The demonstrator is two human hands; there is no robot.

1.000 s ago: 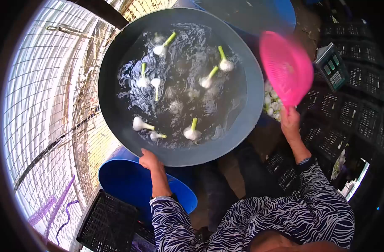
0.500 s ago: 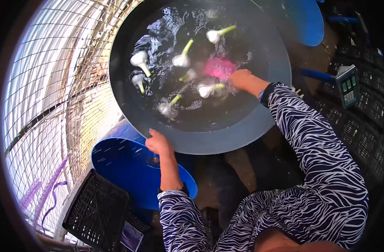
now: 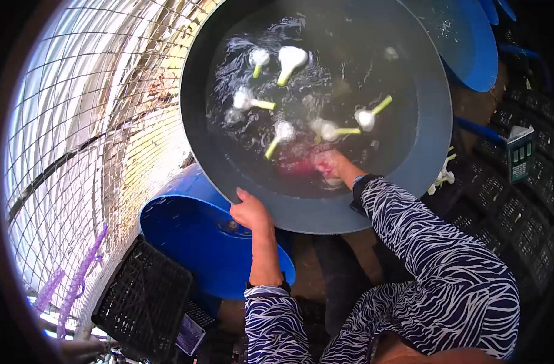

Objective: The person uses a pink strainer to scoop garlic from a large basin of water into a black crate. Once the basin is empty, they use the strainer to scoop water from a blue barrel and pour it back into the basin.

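The pink strainer [image 3: 296, 165], gripped by the right hand [image 3: 330, 162], has shifted underwater toward the basin's [image 3: 316, 218] near rim, close to floating garlic bulbs [image 3: 292, 57], while the left hand [image 3: 251, 210] pinches that rim.

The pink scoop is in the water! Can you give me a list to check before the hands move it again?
1. Right hand at the scoop: ok.
2. Left hand on the rim of the tub: ok.
3. Bulbs in the water: ok, several float there.
4. Scoop out of the water: not ok, it is under and looks blurred.
5. A bulb inside the scoop: cannot tell, the churned water hides it.
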